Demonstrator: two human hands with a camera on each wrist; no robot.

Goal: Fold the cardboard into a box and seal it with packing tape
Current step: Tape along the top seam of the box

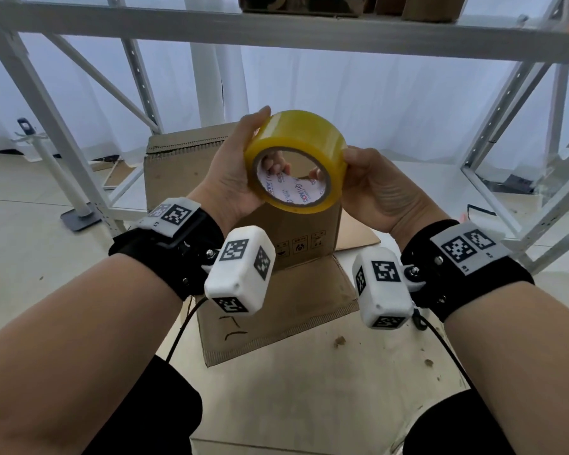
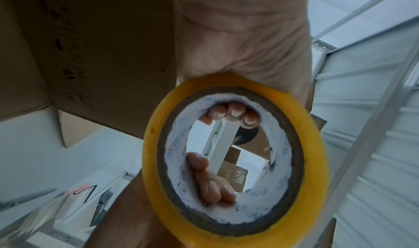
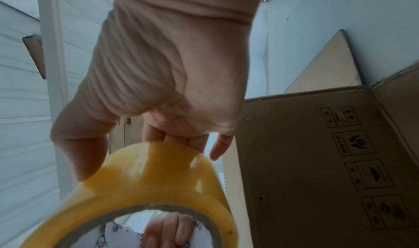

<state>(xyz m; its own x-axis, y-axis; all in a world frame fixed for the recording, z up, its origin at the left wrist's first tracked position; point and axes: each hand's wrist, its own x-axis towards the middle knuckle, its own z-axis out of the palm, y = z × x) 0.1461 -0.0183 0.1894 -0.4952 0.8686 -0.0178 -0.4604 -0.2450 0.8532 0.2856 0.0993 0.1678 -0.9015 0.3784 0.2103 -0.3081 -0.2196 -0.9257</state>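
Note:
I hold a yellow roll of packing tape (image 1: 309, 133) in both hands, in front of me and above the box. My left hand (image 1: 234, 165) grips its left side, thumb on the outer face and fingertips (image 2: 233, 114) curled inside the core. My right hand (image 1: 368, 182) grips the right side, with its thumb (image 3: 81, 153) pressed on the yellow surface (image 3: 154, 180) and its fingers (image 2: 211, 180) reaching into the core. The brown cardboard box (image 1: 178, 172) stands on the floor behind the roll. One flap (image 1: 276, 310) lies flat toward me. Printed handling symbols (image 3: 353, 144) mark its side.
White metal racking (image 1: 56, 126) frames the space on both sides, and a shelf beam (image 1: 276, 31) overhead carries brown cartons. A white post on a grey base (image 1: 79, 218) stands at the left. Small cardboard scraps (image 1: 340, 340) lie on the pale floor near my knees.

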